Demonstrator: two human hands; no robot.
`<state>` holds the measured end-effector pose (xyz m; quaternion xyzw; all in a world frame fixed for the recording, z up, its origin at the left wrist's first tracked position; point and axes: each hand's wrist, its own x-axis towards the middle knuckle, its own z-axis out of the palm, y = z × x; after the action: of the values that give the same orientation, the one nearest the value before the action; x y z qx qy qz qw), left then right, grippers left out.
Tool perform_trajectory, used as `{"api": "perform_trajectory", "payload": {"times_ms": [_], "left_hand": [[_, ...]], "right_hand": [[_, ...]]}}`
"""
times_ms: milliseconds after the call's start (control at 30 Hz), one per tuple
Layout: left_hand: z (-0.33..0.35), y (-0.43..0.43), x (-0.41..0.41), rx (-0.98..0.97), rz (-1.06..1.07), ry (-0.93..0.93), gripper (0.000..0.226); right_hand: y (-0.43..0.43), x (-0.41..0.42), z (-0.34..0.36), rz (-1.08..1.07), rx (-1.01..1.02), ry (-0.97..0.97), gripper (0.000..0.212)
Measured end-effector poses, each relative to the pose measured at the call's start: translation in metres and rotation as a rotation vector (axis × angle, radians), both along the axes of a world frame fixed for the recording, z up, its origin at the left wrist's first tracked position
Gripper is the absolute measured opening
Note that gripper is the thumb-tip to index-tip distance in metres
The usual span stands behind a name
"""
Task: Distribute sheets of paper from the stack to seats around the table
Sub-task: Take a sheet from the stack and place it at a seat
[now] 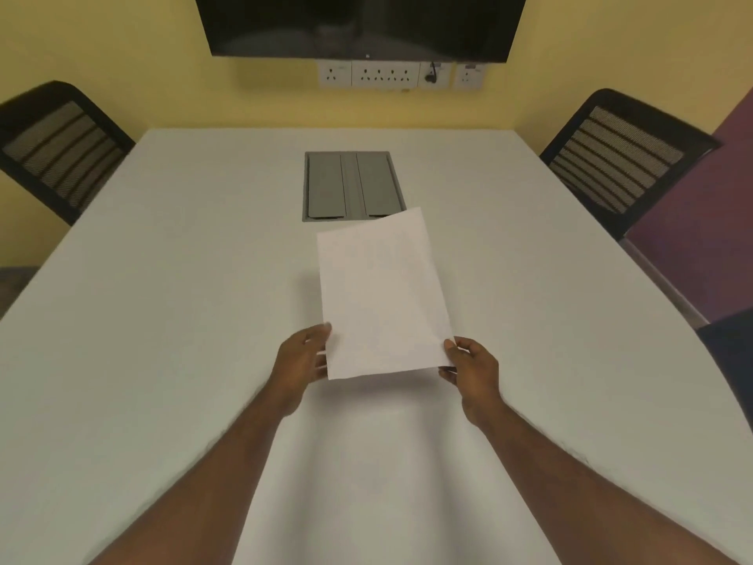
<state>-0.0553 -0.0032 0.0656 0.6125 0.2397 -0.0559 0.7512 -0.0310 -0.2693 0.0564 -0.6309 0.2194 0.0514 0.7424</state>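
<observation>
I hold a stack of white paper (381,295) above the middle of the white table (163,320), tilted slightly to the right. My left hand (303,360) grips its lower left corner, thumb on top. My right hand (472,371) pinches the lower right corner. How many sheets are in the stack cannot be told. A black mesh chair (57,152) stands at the table's far left and another black mesh chair (623,161) at the far right.
A grey cable hatch (350,185) is set into the table just beyond the paper. A dark wall screen (360,22) and a row of sockets (399,75) are on the yellow wall. A purple wall (701,238) runs along the right.
</observation>
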Motion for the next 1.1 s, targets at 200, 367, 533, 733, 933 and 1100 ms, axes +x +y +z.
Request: {"api": "perform_trajectory", "payload": {"times_ms": [200, 367, 533, 733, 933, 1100], "left_hand": [[0.029, 0.004, -0.069, 0.132, 0.051, -0.074, 0.04], [0.059, 0.023, -0.117, 0.143, 0.005, -0.086, 0.054], [0.079, 0.047, -0.159, 0.164, -0.054, -0.084, 0.039], [0.1, 0.092, -0.186, 0.279, -0.12, -0.103, 0.034], [0.115, 0.12, -0.194, 0.314, -0.165, -0.043, 0.028], [0.111, 0.145, -0.192, 0.333, -0.175, -0.009, 0.028]], "right_hand": [[0.006, -0.054, 0.033, 0.063, -0.003, -0.034, 0.015], [0.029, -0.104, 0.057, 0.096, 0.041, -0.06, 0.007], [0.055, -0.152, 0.071, 0.124, 0.06, -0.05, 0.015], [0.07, -0.181, 0.083, 0.232, 0.053, 0.058, 0.028], [0.07, -0.158, 0.108, 0.228, 0.082, 0.039, 0.036], [0.071, -0.116, 0.114, 0.234, 0.062, 0.028, 0.042]]}}
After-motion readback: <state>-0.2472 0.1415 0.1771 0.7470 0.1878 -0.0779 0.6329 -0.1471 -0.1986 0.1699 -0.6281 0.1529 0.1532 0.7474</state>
